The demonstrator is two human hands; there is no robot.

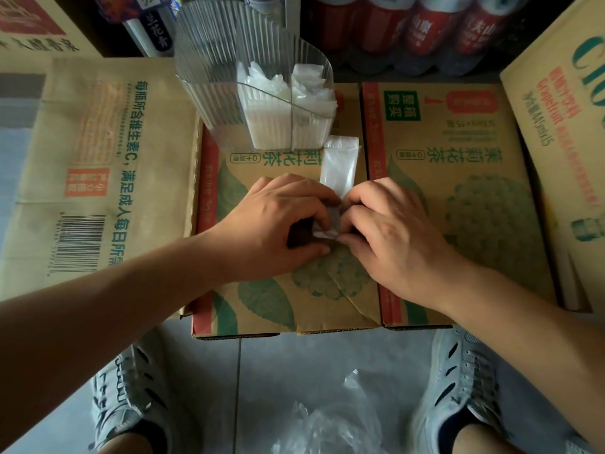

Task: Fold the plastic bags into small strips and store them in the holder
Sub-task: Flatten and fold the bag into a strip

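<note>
Loose clear bags (pixel 324 424) lie crumpled on the floor between two grey shoes (pixel 131 398), unfolded, so there is more work waiting. Up on the middle carton (pixel 262 299) both hands meet over one bag already flattened into a long strip (pixel 339 165). Left hand (pixel 278 224) and right hand (pixel 393 237) have fingers curled, pinching the strip's near end, which looks turned over into a small fold. The far end lies flat, reaching to just beside the holder (pixel 252 83).

The holder is ribbed, clear and divided, and stands at the back of the same carton. Its right-side compartments hold folded bags (pixel 288 103); the left part looks empty.

Judgement: mid-task, several stored, this one partly folded, floor pile left.

Around: left carton (pixel 98 158), right carton (pixel 458 191), a tilted carton (pixel 556 126) at far right, red-labelled bottles (pixel 425 27) behind. Nothing blocks the path to the holder; the strip end sits close to its base.
</note>
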